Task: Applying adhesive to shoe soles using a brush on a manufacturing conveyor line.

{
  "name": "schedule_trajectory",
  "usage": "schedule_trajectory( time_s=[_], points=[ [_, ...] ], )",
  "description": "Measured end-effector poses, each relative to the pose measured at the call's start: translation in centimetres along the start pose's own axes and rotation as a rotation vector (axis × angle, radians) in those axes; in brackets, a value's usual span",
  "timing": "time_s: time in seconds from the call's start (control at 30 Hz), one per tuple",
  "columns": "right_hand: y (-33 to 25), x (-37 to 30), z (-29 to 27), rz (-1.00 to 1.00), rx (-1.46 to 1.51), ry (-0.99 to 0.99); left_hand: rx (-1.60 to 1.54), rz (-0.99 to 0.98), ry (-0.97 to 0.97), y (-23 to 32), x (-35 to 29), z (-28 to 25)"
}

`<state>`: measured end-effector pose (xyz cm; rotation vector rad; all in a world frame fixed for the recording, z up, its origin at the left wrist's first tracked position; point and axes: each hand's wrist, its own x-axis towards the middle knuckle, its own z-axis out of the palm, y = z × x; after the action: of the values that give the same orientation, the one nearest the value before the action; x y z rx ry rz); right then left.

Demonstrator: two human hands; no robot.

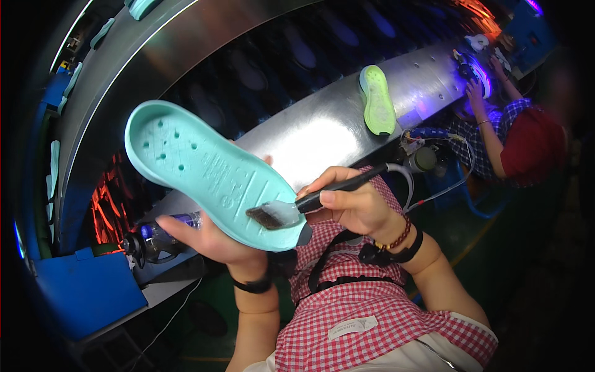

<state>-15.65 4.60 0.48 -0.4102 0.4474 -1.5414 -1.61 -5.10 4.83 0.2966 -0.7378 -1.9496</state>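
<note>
A light-blue shoe sole (229, 170) is held up in front of me, its hollow side with several small holes facing me. My left hand (217, 239) grips it from below, the thumb sticking out to the left and most fingers hidden behind the sole. In my right hand (362, 204) is a black-handled brush (276, 214), its dark bristles touching the sole's inner surface near the end with a dark tip. A thin hose runs from the back of the brush handle.
A yellow-green sole (378, 102) lies on the curved metal ledge (319, 136). Beyond it, more soles sit in a dark machine. A co-worker (520, 136) handles a shoe at the far right. A clear bottle (161, 239) stands at left, beside a blue box (90, 291).
</note>
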Motion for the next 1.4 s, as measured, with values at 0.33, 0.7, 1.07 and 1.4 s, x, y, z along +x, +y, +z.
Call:
schedule_trajectory(
  time_s=[0.33,0.7,1.07,1.4],
  points=[
    [-0.8,-0.1,1.9,-0.256,-0.525,-0.220,-0.066,0.016,-0.001,-1.3,-1.1,-1.6],
    [-3.1,1.7,2.2,-0.449,-0.962,-0.219,0.055,-0.101,-0.004,0.1,-0.1,-2.1],
    [-2.8,0.9,3.8,-0.352,-0.903,-0.462,-0.062,-0.118,-0.135,0.4,0.7,-3.4],
    [-3.9,0.2,3.4,-0.389,-1.094,-0.604,-0.134,-0.323,-0.166,0.9,0.6,-3.0]
  ],
)
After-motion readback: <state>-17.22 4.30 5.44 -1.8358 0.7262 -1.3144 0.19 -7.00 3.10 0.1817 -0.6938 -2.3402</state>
